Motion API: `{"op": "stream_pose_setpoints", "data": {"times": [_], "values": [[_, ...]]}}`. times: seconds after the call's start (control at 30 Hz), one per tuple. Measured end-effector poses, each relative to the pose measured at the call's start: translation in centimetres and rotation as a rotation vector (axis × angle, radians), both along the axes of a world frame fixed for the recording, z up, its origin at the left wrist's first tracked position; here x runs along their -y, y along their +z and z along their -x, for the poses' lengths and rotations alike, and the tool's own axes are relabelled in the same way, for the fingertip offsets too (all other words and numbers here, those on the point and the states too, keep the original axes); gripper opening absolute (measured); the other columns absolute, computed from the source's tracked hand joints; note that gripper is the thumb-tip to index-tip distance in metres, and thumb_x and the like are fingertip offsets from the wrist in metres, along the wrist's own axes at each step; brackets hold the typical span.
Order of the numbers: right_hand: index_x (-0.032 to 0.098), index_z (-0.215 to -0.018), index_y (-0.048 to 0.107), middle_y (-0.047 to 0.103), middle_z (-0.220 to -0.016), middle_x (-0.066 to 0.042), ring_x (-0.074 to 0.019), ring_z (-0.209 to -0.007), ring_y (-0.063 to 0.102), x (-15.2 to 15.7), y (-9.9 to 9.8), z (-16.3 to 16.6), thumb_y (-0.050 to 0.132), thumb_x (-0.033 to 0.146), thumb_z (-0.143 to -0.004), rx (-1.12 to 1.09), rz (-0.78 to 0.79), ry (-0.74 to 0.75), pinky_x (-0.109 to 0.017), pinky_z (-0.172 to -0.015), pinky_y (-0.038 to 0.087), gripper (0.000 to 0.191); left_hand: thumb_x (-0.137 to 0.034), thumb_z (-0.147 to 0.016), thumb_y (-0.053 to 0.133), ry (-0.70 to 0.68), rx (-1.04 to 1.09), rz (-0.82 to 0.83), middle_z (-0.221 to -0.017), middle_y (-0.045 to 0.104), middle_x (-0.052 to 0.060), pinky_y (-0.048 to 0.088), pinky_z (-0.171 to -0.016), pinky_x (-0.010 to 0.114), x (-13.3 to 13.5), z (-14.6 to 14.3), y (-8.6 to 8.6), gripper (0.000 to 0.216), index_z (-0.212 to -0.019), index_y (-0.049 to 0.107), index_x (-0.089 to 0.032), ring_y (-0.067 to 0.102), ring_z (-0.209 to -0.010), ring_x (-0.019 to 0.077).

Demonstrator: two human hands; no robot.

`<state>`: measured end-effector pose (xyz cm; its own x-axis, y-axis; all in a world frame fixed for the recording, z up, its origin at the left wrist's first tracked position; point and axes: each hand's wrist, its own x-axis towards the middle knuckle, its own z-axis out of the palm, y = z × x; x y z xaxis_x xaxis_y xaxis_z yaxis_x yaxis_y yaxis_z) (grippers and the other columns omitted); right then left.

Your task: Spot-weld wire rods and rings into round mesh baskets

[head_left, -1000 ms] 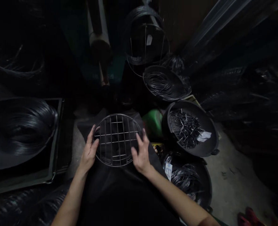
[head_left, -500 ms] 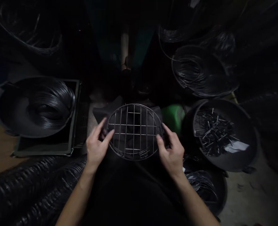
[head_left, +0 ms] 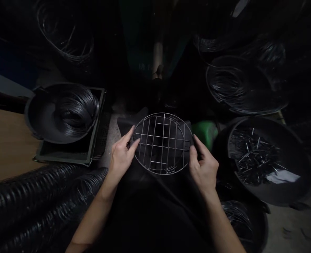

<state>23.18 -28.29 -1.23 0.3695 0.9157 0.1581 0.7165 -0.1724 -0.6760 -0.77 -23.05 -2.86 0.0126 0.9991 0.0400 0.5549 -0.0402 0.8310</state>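
Observation:
A round wire grid rack of shiny metal hangs over a black cloth on my lap. My left hand grips the rack's left rim with thumb and fingers. My right hand pinches the right rim the same way. The rack lies nearly flat, tilted slightly toward me.
A black basin with coiled wire sits in a dark tray at the left. A basin of short metal pieces stands at the right, more wire coils behind it. A green object lies beyond the rack. Black ribbed rolls fill the lower left.
My view has swung to the left, so the basins shifted right in frame. Both hands keep hold of the rack; the right hand's fingers closed round its rim.

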Motion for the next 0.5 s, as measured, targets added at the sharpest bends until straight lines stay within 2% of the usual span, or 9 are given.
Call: {"op": "stream_pose_setpoints", "data": {"times": [0.07,0.23,0.27,0.33,0.4,0.43,0.5], "values": [[0.019,-0.130,0.064,0.072,-0.108,-0.011,-0.0223,-0.089,0.069,0.4,-0.4,0.0,0.048,0.035,-0.095,0.034,-0.015,0.016,-0.040,-0.079,0.058,0.042,-0.033,-0.091,0.063,-0.007,-0.026,-0.024,-0.128,0.066,0.008,0.055,-0.103,0.040,0.3,0.0,-0.3,0.044,-0.133,0.059,-0.020,0.066,-0.116,0.0227],[0.019,-0.139,0.056,0.071,-0.090,-0.009,-0.0189,-0.069,0.064,1.7,-1.2,0.0,0.045,0.037,-0.096,0.124,0.079,0.048,-0.037,-0.070,0.056,0.048,-0.034,-0.095,0.057,-0.046,-0.124,-0.091,-0.116,0.071,0.009,0.057,-0.096,0.039,1.1,-0.1,-1.1,0.042,-0.135,0.057,-0.021,0.069,-0.103,0.0216],[0.018,-0.142,0.053,0.071,-0.092,-0.010,-0.0199,-0.073,0.065,2.0,-1.4,0.1,0.044,0.038,-0.096,0.126,0.100,0.061,-0.038,-0.073,0.056,0.051,-0.036,-0.096,0.055,-0.046,-0.136,-0.094,-0.113,0.071,0.009,0.056,-0.096,0.039,1.2,-0.1,-1.4,0.043,-0.136,0.056,-0.020,0.069,-0.101,0.0217],[0.018,-0.149,0.043,0.069,-0.113,-0.013,-0.0234,-0.094,0.067,2.5,-2.0,0.4,0.039,0.040,-0.098,0.094,0.130,0.085,-0.041,-0.084,0.056,0.056,-0.040,-0.098,0.050,-0.022,-0.154,-0.089,-0.105,0.069,0.010,0.054,-0.095,0.041,1.4,-0.2,-2.1,0.045,-0.139,0.054,-0.022,0.067,-0.097,0.0219],[0.020,-0.154,0.033,0.055,-0.140,-0.015,-0.0255,-0.122,0.058,3.0,-2.5,0.8,0.033,0.039,-0.099,0.045,0.142,0.092,-0.045,-0.099,0.050,0.058,-0.045,-0.099,0.043,0.010,-0.151,-0.081,-0.101,0.062,0.008,0.051,-0.097,0.042,1.7,-0.3,-2.8,0.046,-0.140,0.053,-0.025,0.063,-0.098,0.0216],[0.021,-0.156,0.028,0.048,-0.147,-0.014,-0.0258,-0.130,0.052,3.3,-2.6,1.0,0.030,0.039,-0.100,0.026,0.149,0.089,-0.046,-0.103,0.047,0.059,-0.047,-0.100,0.040,0.015,-0.146,-0.075,-0.101,0.058,0.008,0.050,-0.098,0.043,1.9,-0.4,-3.1,0.047,-0.140,0.052,-0.026,0.061,-0.100,0.0218],[0.020,-0.158,0.018,0.049,-0.145,-0.016,-0.0264,-0.127,0.054,3.9,-2.7,1.2,0.031,0.041,-0.099,-0.006,0.190,0.085,-0.048,-0.102,0.048,0.063,-0.049,-0.100,0.035,-0.008,-0.137,-0.051,-0.106,0.053,0.009,0.046,-0.103,0.046,2.4,-0.7,-3.3,0.051,-0.144,0.047,-0.026,0.057,-0.106,0.0230]]}}
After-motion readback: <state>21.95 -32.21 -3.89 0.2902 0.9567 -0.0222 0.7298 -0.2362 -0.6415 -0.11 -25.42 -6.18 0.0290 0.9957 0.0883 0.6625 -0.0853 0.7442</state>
